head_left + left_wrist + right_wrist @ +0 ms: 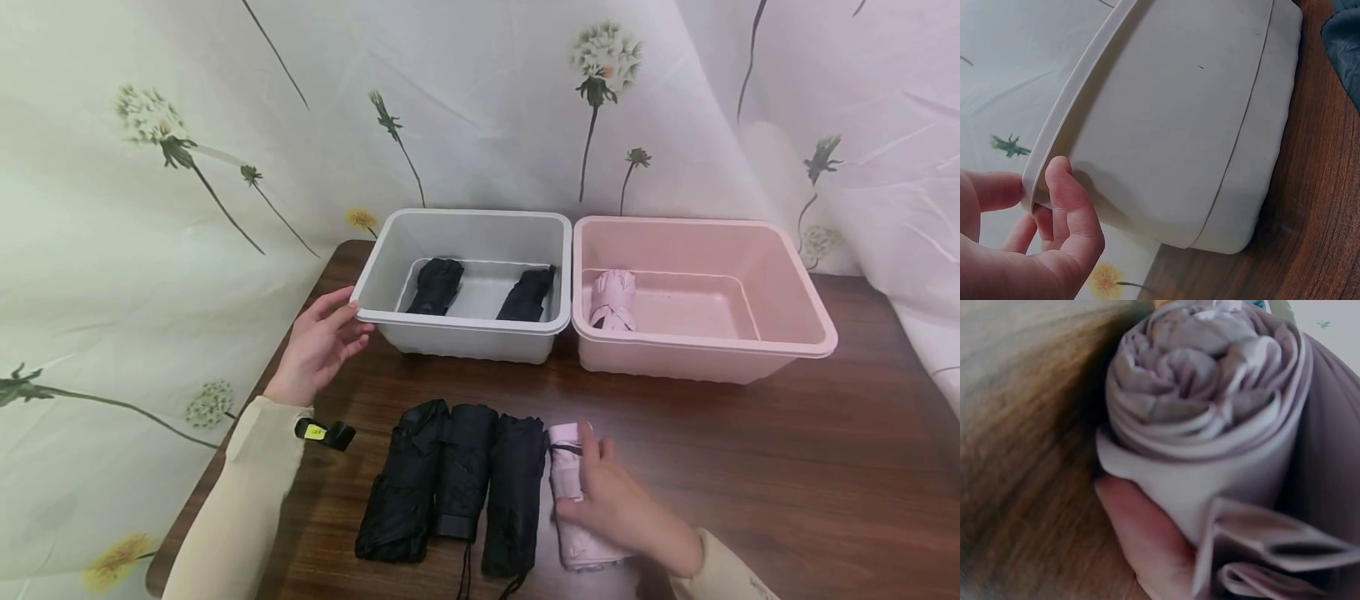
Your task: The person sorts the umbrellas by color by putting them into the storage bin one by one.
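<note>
At its front left corner, my left hand point(318, 348) pinches the rim of a light grey plastic bin point(468, 340), thumb on one side and fingers underneath. My right hand point(618, 502) grips a folded pink umbrella point(583, 546) on the table, with fingers and thumb along its sides. The right wrist view shows the rolled, gathered cloth end of this pink umbrella point(1210, 450) from close up. To its left lie three folded black umbrellas side by side: one on the left point(401, 483), one in the middle point(465, 467), one on the right point(515, 500).
Inside the grey bin lie two black umbrellas, one left point(437, 286) and one right point(527, 293). A pink bin point(690, 358) stands close beside it, holding one pink umbrella point(615, 298). Both stand on a dark wooden table point(787, 467) before a dandelion-print cloth point(480, 100).
</note>
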Tool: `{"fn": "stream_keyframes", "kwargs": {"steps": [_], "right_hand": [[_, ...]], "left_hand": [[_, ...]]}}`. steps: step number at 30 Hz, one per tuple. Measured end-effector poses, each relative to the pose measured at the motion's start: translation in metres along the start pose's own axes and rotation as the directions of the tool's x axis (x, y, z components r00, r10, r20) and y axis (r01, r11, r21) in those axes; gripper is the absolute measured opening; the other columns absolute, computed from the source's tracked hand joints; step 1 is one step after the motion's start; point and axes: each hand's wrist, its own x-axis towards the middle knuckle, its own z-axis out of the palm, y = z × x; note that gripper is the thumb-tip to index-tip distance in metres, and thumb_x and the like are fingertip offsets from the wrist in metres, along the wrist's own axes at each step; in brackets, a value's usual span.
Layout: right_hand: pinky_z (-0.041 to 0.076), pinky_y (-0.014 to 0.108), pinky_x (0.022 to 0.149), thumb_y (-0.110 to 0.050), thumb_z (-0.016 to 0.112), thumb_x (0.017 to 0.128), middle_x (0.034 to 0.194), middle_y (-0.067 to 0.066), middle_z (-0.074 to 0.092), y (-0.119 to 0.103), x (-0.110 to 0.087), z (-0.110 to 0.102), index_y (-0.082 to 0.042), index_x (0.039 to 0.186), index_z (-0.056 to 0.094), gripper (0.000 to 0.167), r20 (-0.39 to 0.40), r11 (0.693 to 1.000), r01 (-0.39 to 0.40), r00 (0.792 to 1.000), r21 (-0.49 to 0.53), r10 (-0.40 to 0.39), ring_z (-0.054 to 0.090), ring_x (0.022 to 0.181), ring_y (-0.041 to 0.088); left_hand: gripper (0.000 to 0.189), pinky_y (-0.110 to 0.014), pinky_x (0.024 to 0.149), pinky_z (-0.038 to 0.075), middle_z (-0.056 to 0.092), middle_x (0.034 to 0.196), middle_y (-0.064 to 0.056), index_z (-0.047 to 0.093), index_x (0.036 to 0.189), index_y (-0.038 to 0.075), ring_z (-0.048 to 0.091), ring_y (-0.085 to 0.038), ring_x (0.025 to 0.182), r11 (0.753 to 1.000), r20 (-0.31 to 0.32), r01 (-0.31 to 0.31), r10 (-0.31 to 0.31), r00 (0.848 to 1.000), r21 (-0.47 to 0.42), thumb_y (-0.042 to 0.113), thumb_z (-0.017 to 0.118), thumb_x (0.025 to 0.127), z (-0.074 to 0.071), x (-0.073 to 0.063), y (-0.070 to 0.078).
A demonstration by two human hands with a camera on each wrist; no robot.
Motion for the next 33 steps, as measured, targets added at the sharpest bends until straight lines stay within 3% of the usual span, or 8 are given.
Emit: {"fn": "stream_keyframes", "kwargs": {"steps": [5, 8, 12, 24, 33], "right_hand": [[0.052, 0.049, 0.085, -0.034, 0.080, 0.065, 0.136, 0.040, 0.035, 0.002, 0.001, 0.001, -0.005, 0.154, 0.010, 0.116, -0.028, 1.000, 0.002, 1.000, 0.023, -0.001, 0.059, 0.100, 0.037], [0.050, 0.053, 0.090, -0.035, 0.080, 0.066, 0.140, 0.043, 0.031, 0.005, 0.001, 0.001, -0.006, 0.154, 0.009, 0.117, -0.028, 1.000, 0.005, 1.000, 0.030, -0.004, 0.055, 0.112, 0.044], [0.040, 0.061, 0.101, -0.036, 0.077, 0.068, 0.146, 0.045, 0.021, 0.008, 0.001, -0.001, -0.006, 0.155, 0.006, 0.116, -0.011, 0.999, -0.005, 1.000, 0.039, 0.006, 0.038, 0.131, 0.053], [0.027, 0.064, 0.109, -0.037, 0.075, 0.072, 0.154, 0.034, 0.017, 0.013, 0.001, -0.005, -0.007, 0.155, 0.003, 0.114, 0.001, 0.998, -0.011, 1.000, 0.068, 0.011, 0.022, 0.141, 0.050], [0.027, 0.059, 0.112, -0.036, 0.076, 0.073, 0.157, 0.027, 0.018, 0.019, 0.000, -0.009, -0.006, 0.154, 0.006, 0.112, -0.007, 0.990, 0.009, 1.000, 0.138, -0.008, 0.029, 0.142, 0.042]], "left_hand": [[0.040, -0.023, 0.067, 0.056, 0.051, 0.116, -0.004, 0.047, 0.130, 0.018, 0.067, -0.010, 0.075, 1.000, -0.004, -0.006, 0.006, 1.000, 0.017, 0.021, 0.063, 0.094, 0.000, 0.000, 0.000], [0.043, -0.023, 0.068, 0.056, 0.050, 0.119, -0.003, 0.046, 0.132, 0.018, 0.067, -0.010, 0.075, 1.000, -0.005, -0.008, 0.008, 1.000, 0.026, 0.022, 0.064, 0.093, 0.000, 0.000, 0.000], [0.044, -0.022, 0.068, 0.056, 0.049, 0.121, -0.003, 0.045, 0.133, 0.017, 0.067, -0.010, 0.076, 0.999, -0.004, -0.009, 0.009, 1.000, 0.032, 0.022, 0.063, 0.094, 0.000, 0.000, 0.000], [0.045, -0.022, 0.070, 0.056, 0.049, 0.122, -0.003, 0.044, 0.135, 0.017, 0.067, -0.011, 0.078, 0.999, -0.013, -0.001, 0.002, 1.000, 0.050, 0.023, 0.063, 0.094, 0.001, -0.002, 0.001], [0.047, -0.023, 0.070, 0.056, 0.050, 0.122, -0.004, 0.044, 0.136, 0.017, 0.067, -0.012, 0.079, 0.999, -0.013, 0.000, 0.000, 1.000, 0.048, 0.024, 0.064, 0.093, 0.000, -0.002, 0.001]]}}
